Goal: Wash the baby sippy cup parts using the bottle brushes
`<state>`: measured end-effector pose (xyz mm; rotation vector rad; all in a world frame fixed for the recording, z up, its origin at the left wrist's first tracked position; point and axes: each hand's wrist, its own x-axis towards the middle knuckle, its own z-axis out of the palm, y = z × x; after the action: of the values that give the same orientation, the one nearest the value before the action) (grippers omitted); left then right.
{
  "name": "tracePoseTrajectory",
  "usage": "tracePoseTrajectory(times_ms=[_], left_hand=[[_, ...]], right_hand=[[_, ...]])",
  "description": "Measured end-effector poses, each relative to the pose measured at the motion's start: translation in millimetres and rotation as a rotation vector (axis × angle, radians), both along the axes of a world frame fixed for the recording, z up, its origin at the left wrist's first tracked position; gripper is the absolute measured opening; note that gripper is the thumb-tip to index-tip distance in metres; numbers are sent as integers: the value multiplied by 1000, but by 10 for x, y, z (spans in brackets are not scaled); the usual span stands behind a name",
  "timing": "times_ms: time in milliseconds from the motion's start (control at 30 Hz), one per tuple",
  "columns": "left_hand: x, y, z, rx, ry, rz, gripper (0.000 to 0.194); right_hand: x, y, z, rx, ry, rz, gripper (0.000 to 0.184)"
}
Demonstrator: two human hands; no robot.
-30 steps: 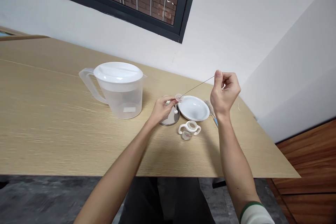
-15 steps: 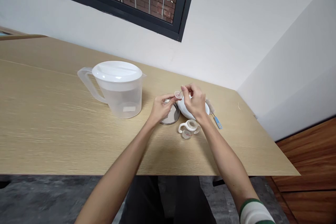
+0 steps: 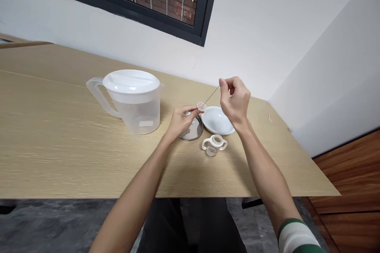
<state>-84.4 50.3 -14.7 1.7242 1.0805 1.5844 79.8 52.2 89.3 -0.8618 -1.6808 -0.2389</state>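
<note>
Head cam: L grip [image 3: 181,123] pinches 1 disc [image 3: 201,106], R grip [image 3: 234,101] pinches 1 wire [image 3: 211,96].

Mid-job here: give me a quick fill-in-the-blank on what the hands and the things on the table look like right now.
The left hand holds a small round disc above a round lid of shiny ____.
The right hand pinches a thin wire whose lower end points toward the ____.
The white bowl lies to the ____ of that lid in this view.
The white cup has ____ handles.
Missing words: metal; disc; right; two.
</note>
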Motion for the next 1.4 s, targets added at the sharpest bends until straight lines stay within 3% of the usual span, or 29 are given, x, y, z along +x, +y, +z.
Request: tracePoseTrajectory(times_ms=[167, 367, 467, 600, 867, 1233, 1400], left_hand=[[2, 15, -45, -27, 38, 17, 26], [22, 78, -128, -85, 17, 41, 29], [33, 117, -165, -135, 7, 50, 35], [33, 180, -249, -174, 73, 62, 34], [77, 278, -470, -111, 371, 140, 26], [154, 219, -382, -249, 808, 301, 33], [173, 231, -381, -255, 829, 349, 33]], right_hand=[[153, -77, 135, 54, 135, -50, 37], [582, -35, 292, 160, 386, -167, 40], [791, 3, 178, 142, 452, -175, 39], [1024, 26, -103, 67, 492, -205, 39], [1352, 98, -467, 0, 593, -235, 40], [1518, 237, -738, -94, 657, -299, 42], [1536, 242, -790, -127, 679, -302, 44]])
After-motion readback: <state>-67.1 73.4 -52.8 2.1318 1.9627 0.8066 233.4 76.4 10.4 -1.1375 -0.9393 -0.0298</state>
